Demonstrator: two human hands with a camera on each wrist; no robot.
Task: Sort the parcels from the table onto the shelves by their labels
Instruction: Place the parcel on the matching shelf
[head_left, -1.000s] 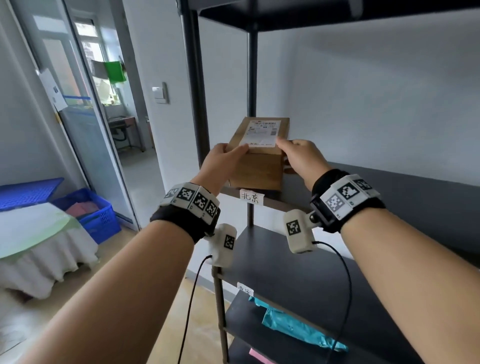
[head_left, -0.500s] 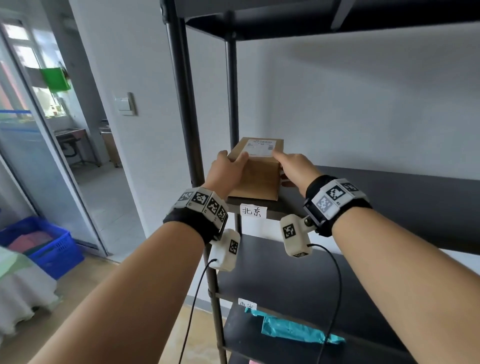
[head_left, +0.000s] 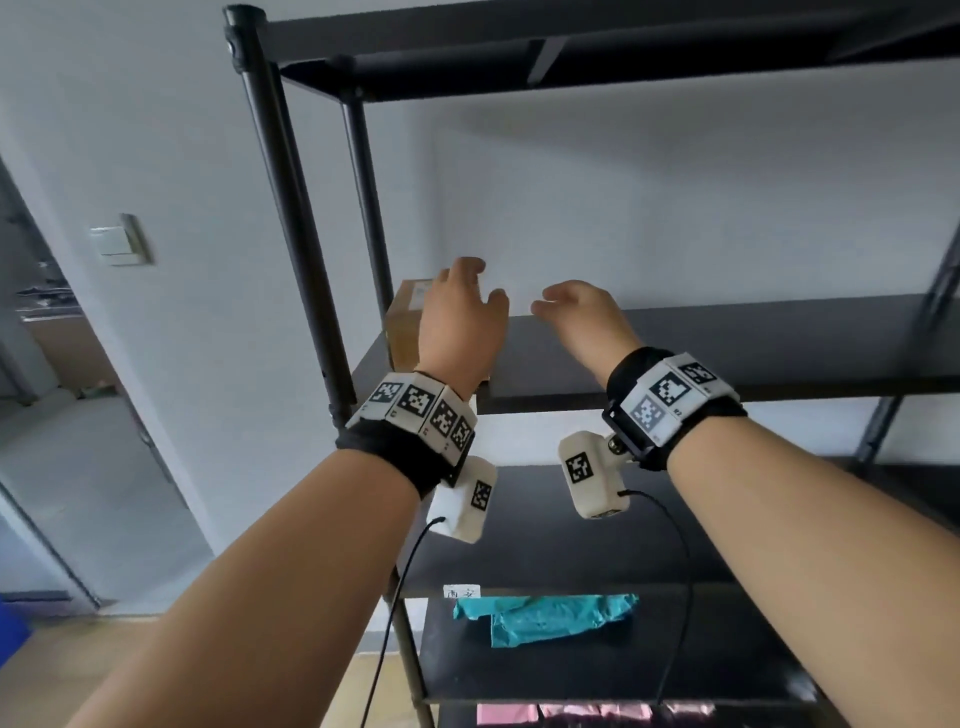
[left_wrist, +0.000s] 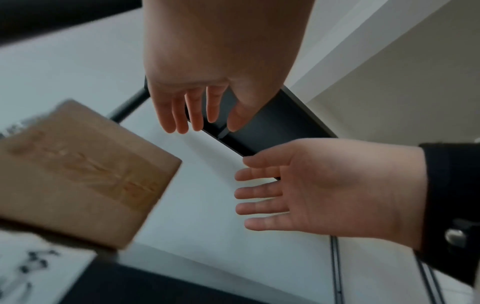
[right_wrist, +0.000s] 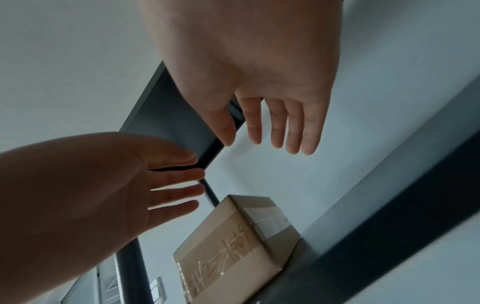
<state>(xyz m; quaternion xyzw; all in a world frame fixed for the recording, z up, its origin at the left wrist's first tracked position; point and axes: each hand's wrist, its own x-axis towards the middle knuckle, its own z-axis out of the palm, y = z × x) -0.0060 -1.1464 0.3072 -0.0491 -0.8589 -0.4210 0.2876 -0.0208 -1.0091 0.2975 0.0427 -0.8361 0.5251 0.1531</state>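
Just past my left hand (head_left: 460, 322) the brown box (head_left: 405, 325) sits on the shelf (head_left: 727, 353). My right hand (head_left: 582, 317) is beside it. Both hands are spread and hold nothing. I think the box is stiff and light, with slippery tape, so grab its two sides.

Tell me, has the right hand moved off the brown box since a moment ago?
Yes. The right hand has let go and shifted right along the shelf, away from the brown box by the left post; it is now open, holding nothing.
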